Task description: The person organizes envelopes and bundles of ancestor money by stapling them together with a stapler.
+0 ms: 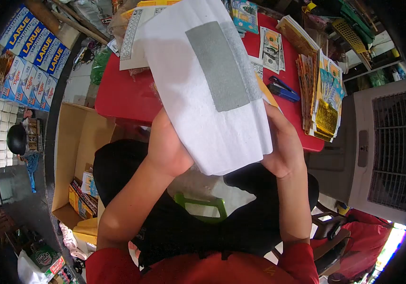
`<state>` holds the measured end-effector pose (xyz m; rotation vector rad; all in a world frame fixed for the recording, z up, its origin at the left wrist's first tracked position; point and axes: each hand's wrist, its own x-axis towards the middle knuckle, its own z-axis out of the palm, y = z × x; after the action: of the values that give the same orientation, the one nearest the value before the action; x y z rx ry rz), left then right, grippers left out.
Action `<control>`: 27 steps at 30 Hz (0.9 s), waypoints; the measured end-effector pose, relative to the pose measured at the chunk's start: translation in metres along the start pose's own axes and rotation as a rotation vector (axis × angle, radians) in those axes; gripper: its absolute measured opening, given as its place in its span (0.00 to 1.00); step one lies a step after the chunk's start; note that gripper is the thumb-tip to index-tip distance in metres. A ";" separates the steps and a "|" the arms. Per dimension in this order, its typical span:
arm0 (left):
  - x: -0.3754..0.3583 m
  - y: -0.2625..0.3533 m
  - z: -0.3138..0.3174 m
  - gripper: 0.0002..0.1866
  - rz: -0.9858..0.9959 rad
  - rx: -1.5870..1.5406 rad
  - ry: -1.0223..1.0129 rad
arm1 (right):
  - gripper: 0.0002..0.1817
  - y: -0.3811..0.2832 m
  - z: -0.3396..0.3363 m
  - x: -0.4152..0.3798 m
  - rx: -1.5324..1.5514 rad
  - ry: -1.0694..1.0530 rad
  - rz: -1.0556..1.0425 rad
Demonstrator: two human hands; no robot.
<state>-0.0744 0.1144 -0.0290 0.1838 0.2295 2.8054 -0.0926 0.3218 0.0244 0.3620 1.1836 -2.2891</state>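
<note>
A stack of white paper sheets (184, 94) with a grey rectangle on its top face is held up, tilted, over the front edge of the red table (127, 97). My left hand (167, 144) grips its left lower edge, the fingers hidden behind the paper. On the right side my right hand (283, 139) holds the same stack, thumb near the edge and the other fingers partly behind. A yellow-orange sheet (268, 94) shows behind the paper near my right hand. To the right of the stack lies a blue stapler (283, 90).
Printed banknote-like papers (271, 47) lie at the table's back. Bundles of paper with gold foil (326, 118) stand at its right edge. An open cardboard box (77, 142) is at the left, a green stool (203, 208) below, and an air cooler (387, 151) at the right.
</note>
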 end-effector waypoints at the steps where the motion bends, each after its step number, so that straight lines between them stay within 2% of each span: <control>1: 0.000 0.000 0.000 0.28 0.001 0.000 0.000 | 0.28 0.000 -0.001 0.000 0.032 -0.038 0.023; 5: -0.001 -0.001 0.000 0.29 -0.008 -0.005 0.005 | 0.26 0.002 0.003 0.003 -0.063 0.008 -0.060; 7: -0.001 0.000 0.000 0.29 -0.008 0.006 0.021 | 0.24 0.008 -0.006 0.013 -0.184 0.160 -0.287; 8: 0.000 0.000 0.000 0.29 0.004 0.025 0.043 | 0.24 0.008 -0.006 0.012 -0.184 0.160 -0.288; 10: 0.000 0.000 0.000 0.29 0.017 0.043 0.066 | 0.22 0.003 0.000 0.008 -0.369 0.211 -0.519; 12: -0.001 -0.001 0.003 0.29 0.050 0.108 0.182 | 0.22 -0.002 0.005 -0.002 -0.493 0.180 -0.601; 14: 0.001 -0.001 0.011 0.27 0.055 0.132 0.177 | 0.24 -0.005 0.011 -0.007 -0.630 0.118 -0.705; 15: 0.002 -0.001 0.014 0.25 0.059 0.156 0.171 | 0.24 -0.004 0.015 -0.006 -0.630 0.119 -0.706; 17: 0.002 -0.001 0.014 0.25 0.049 0.137 0.156 | 0.27 -0.002 0.021 -0.003 -0.396 0.062 -0.641; 18: 0.001 -0.001 0.013 0.25 0.041 0.117 0.141 | 0.27 -0.002 0.019 -0.004 -0.396 0.065 -0.644; 20: 0.001 -0.001 0.010 0.25 0.028 0.108 0.109 | 0.30 -0.004 0.013 -0.007 -0.522 0.159 -0.370; 23: 0.001 -0.003 0.010 0.25 0.022 0.112 0.100 | 0.30 -0.002 0.009 -0.008 -0.499 0.134 -0.282; 24: 0.001 -0.003 0.010 0.25 0.027 0.124 0.121 | 0.30 -0.001 0.010 -0.007 -0.499 0.135 -0.281; 26: 0.001 -0.003 0.004 0.27 0.017 0.100 0.117 | 0.32 0.000 0.014 -0.006 -0.641 0.152 -0.507; 27: 0.001 -0.002 0.002 0.29 0.007 0.077 0.113 | 0.32 0.000 0.013 -0.008 -0.640 0.152 -0.507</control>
<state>-0.0743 0.1172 -0.0276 0.0432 0.3636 2.8188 -0.0863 0.3136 0.0355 -0.0174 2.1923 -2.1241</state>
